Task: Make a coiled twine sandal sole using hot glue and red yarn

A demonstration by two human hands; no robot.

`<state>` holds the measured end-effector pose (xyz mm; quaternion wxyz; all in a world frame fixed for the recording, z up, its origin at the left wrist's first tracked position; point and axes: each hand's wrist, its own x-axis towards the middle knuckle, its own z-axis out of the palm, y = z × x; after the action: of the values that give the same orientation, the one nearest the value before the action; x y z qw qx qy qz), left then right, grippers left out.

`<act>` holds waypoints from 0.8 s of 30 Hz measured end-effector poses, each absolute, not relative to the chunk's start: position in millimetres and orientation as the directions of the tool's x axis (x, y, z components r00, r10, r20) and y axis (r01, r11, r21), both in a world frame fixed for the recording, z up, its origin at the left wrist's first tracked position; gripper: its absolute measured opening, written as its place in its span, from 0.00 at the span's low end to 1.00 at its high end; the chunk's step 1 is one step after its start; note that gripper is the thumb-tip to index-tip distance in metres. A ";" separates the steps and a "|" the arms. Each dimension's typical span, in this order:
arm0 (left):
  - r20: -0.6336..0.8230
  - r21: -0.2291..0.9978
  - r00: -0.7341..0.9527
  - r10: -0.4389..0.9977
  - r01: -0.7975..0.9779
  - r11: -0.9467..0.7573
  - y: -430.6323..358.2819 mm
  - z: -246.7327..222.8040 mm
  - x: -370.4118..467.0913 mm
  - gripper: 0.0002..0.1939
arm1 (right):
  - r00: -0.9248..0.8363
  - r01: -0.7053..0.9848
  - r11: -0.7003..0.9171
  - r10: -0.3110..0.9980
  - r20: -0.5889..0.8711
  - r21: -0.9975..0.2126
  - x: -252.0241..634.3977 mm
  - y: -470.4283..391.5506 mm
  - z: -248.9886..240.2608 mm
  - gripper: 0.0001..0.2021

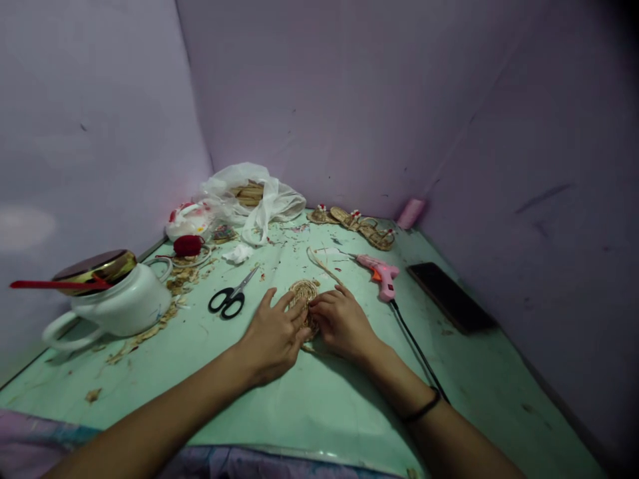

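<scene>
The round flat coil of tan straw rope [303,293] lies on the pale green surface [309,399] between my left hand [272,336], fingers spread pressing it, and my right hand [342,322], fingers pinching its edge, so I should press slowly and keep it flat.

On the worktop [319,399]: one pair of scissors [230,297], one pink glue gun [380,271], one white pot [116,301] at left, one dark phone [450,296] at right, one plastic bag [259,196] far back, one woven coil [302,293].
</scene>
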<state>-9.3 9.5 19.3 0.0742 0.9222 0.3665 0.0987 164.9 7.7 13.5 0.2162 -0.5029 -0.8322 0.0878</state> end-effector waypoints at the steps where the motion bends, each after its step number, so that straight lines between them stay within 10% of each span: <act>1: 0.151 0.237 0.703 0.695 0.656 -0.716 11.2 19.0 -11.4 0.17 | -0.389 0.800 0.474 0.877 0.283 -0.368 166.0 8.0 12.9 0.09; 8: 0.459 0.512 0.346 0.818 0.650 -0.562 36.2 17.4 -33.7 0.18 | -0.393 0.784 0.504 0.855 0.338 -0.363 185.2 11.2 16.7 0.09; 15: 0.360 0.351 0.622 0.696 0.601 -0.718 24.5 9.9 -22.0 0.10 | -0.552 0.681 0.606 0.794 0.255 -0.411 175.1 8.9 19.2 0.05; 24: 0.170 0.475 0.194 0.966 0.843 -0.253 33.7 24.1 -19.2 0.17 | -0.111 0.757 0.231 0.967 0.228 -0.612 188.1 14.3 13.5 0.12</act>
<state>-19.2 33.7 24.1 0.1392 0.7599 0.5952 0.2211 188.1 14.3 13.5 0.3010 -0.5947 -0.7246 0.1750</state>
